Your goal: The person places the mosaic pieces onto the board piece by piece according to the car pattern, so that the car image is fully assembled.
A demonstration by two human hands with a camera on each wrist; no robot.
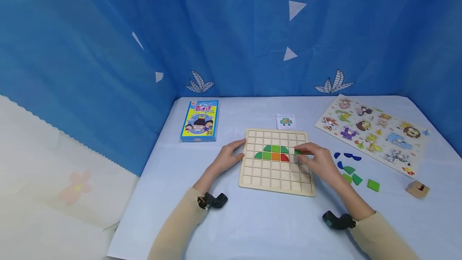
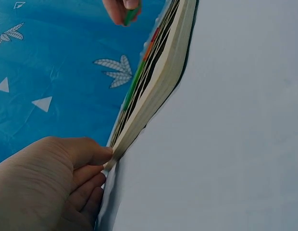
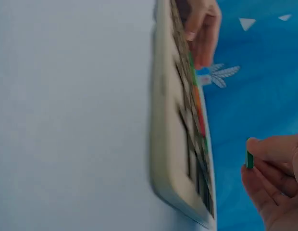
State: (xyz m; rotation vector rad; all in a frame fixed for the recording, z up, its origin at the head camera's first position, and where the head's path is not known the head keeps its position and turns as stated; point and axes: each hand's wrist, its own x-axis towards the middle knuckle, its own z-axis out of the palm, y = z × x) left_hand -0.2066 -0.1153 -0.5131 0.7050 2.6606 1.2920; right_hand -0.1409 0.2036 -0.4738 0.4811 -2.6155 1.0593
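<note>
A wooden grid board (image 1: 252,171) lies on the table between the hands. Set in its cells are two rows of pieces: green rounded ones, light green squares (image 1: 266,155), an orange square (image 1: 276,156) and a red rounded piece (image 1: 284,157). With thumb and fingers fairly straight, my left hand (image 1: 225,158) touches the board's left edge; the left wrist view shows the thumb (image 2: 93,152) against the rim. Over the board's right side, my right hand (image 1: 319,161) pinches a green piece (image 3: 249,155) between thumb and fingertips, held above the surface in the right wrist view.
Right of the board lie loose blue pieces (image 1: 348,155), green pieces (image 1: 357,179) and a light green square (image 1: 373,185). Beyond them are an animal puzzle board (image 1: 382,131) and a wooden block (image 1: 417,189). A picture card (image 1: 286,121) and a boxed game (image 1: 199,121) lie farther back.
</note>
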